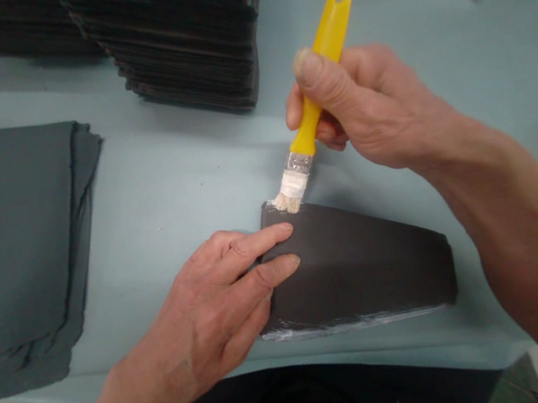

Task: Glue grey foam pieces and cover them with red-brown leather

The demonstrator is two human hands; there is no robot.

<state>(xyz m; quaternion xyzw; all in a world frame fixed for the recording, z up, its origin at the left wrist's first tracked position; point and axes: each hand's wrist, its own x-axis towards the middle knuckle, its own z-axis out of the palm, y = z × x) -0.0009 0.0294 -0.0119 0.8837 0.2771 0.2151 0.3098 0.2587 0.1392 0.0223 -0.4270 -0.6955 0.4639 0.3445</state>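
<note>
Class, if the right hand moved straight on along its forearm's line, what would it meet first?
Probably the nearer black stack, though how high the right hand sits is unclear.

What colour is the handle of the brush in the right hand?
The brush handle is yellow, shown best in the head view.

Open tabletop (162,197) extends ahead of the left hand (221,286), bounded by dark sheets (11,233) on its outer side; a tall stack (190,45) blocks passage left of the right hand (368,102).

Brush handle (331,27) smooth plastic; ferrule (300,162) metal; panel (359,262) matt.
</note>
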